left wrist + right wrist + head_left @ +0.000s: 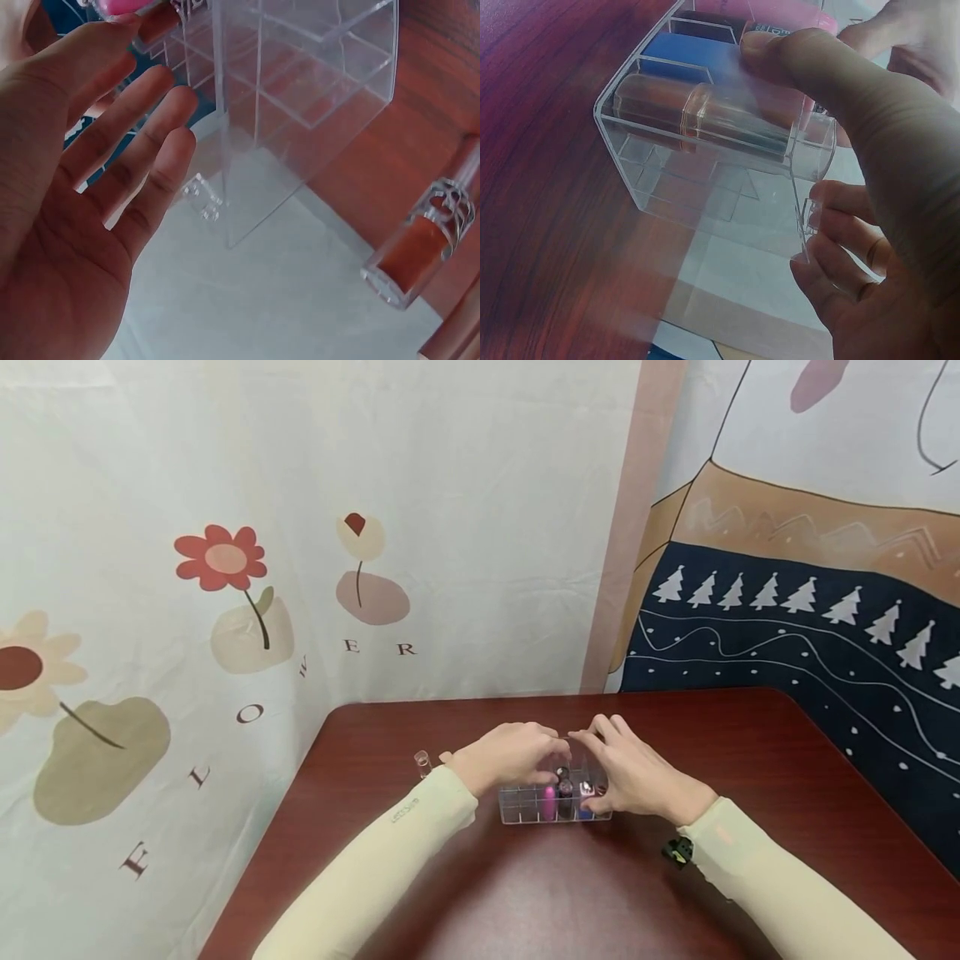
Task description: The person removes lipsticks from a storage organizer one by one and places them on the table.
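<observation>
A clear plastic organizer (519, 817) with divided compartments sits on the table between both hands. It holds several cosmetic tubes, among them a bright pink tube (549, 803), a blue one (686, 56) and a clear-cased brownish tube (656, 105). My right hand (637, 777) grips the organizer's right side, thumb over the tubes and fingertips at a small clear fitting (810, 216) on its tall panel. Above the left part, my left hand (510, 756) reaches over with loosely extended fingers. Its thumb tip overlaps a red-brown tube (157, 22) in the left wrist view.
Left of the organizer on the red-brown table (555, 893) lies a clear tube with an orange-brown filling and silver filigree (412, 255). A tan object (446, 757) is partly hidden by the left wrist. Printed cloth (480, 527) hangs behind the table.
</observation>
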Available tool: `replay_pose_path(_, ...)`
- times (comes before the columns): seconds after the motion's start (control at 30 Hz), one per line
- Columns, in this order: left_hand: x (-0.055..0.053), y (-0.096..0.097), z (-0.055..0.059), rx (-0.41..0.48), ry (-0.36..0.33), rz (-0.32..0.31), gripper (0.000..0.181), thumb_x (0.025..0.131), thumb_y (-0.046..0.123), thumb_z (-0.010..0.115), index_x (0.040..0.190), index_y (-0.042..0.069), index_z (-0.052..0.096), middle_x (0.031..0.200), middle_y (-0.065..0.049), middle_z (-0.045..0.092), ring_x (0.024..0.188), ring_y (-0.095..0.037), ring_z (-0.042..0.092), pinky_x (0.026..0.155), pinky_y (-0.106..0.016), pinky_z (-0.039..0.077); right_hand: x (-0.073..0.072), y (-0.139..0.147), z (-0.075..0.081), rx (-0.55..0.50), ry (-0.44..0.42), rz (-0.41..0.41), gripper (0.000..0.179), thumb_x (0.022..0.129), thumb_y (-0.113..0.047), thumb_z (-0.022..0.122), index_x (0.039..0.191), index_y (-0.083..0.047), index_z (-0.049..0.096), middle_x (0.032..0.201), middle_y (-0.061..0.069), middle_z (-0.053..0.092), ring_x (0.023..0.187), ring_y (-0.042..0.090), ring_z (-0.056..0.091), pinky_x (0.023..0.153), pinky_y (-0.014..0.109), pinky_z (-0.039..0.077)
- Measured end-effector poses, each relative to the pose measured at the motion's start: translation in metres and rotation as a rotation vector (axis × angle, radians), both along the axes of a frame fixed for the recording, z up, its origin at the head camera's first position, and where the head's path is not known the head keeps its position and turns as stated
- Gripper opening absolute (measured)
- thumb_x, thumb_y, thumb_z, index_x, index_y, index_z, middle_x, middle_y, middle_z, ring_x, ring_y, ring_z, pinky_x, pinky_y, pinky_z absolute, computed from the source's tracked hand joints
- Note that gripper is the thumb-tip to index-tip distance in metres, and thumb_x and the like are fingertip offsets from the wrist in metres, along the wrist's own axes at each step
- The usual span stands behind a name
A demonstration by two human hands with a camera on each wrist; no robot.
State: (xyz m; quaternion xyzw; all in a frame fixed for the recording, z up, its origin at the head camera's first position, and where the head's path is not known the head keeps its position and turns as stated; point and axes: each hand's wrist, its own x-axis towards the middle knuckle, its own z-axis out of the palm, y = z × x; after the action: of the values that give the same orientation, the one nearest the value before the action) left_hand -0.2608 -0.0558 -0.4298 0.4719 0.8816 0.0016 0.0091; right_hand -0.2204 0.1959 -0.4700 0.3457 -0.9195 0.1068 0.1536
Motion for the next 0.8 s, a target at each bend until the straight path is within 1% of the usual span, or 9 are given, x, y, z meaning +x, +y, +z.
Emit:
replay_pose_path(0.07, 0.0002, 0.0014, -0.0012, -0.013, -0.002, 0.004, 0.033, 0.104, 0.031, 0.091, 0.136, 0.027, 0.084, 0.129, 0.006, 0.085, 0.115, -0.009, 0.080, 0.102, -0.034, 0.068, -0.0002, -0.0004, 0.0008, -0.001, -0.001, 0.000, 0.102, 0.068, -0.043, 0.116, 0.151, -0.003, 0.072, 0.120, 0.004, 0.058, 0.112, 0.020, 0.051, 0.087, 0.035, 0.063)
replay_pose_path(0.27, 0.0016, 0.0035, -0.0018, -0.035, 0.027, 0.003, 0.029, 0.104, 0.031, 0.090, 0.133, 0.029, 0.085, 0.121, 0.011, 0.085, 0.112, -0.007, 0.080, 0.100, -0.032, 0.068, -0.0008, -0.0007, 0.0025, -0.009, -0.007, -0.002, 0.103, 0.066, -0.039, 0.116, 0.151, -0.002, 0.071, 0.118, 0.003, 0.058, 0.111, 0.021, 0.050, 0.086, 0.035, 0.060)
replay_pose_path(0.43, 0.0020, 0.0041, -0.0021, -0.035, 0.040, 0.018, 0.026, 0.106, 0.032, 0.089, 0.131, 0.029, 0.085, 0.116, 0.011, 0.086, 0.110, -0.007, 0.080, 0.097, -0.033, 0.069, -0.0008, -0.0013, 0.0034, -0.002, -0.007, -0.006, 0.103, 0.067, -0.040, 0.116, 0.152, -0.002, 0.071, 0.118, 0.004, 0.058, 0.111, 0.021, 0.050, 0.086, 0.035, 0.061)
replay_pose_path(0.6, 0.0038, 0.0039, -0.0041, -0.025, 0.046, 0.031, 0.021, 0.107, 0.033, 0.088, 0.127, 0.028, 0.084, 0.111, 0.010, 0.085, 0.105, -0.008, 0.080, 0.094, -0.034, 0.069, 0.0001, -0.0026, 0.0033, -0.004, -0.017, -0.003, 0.102, 0.068, -0.040, 0.115, 0.153, -0.003, 0.071, 0.119, 0.003, 0.058, 0.112, 0.021, 0.050, 0.086, 0.035, 0.061)
replay_pose_path(0.8, 0.0080, 0.0010, -0.0070, 0.003, 0.053, 0.047, 0.017, 0.107, 0.034, 0.088, 0.123, 0.029, 0.084, 0.110, 0.012, 0.082, 0.101, -0.006, 0.077, 0.091, -0.031, 0.068, 0.0024, -0.0026, 0.0026, -0.001, -0.023, -0.003, 0.102, 0.069, -0.040, 0.116, 0.153, -0.003, 0.070, 0.119, 0.003, 0.057, 0.112, 0.020, 0.049, 0.082, 0.031, 0.062)
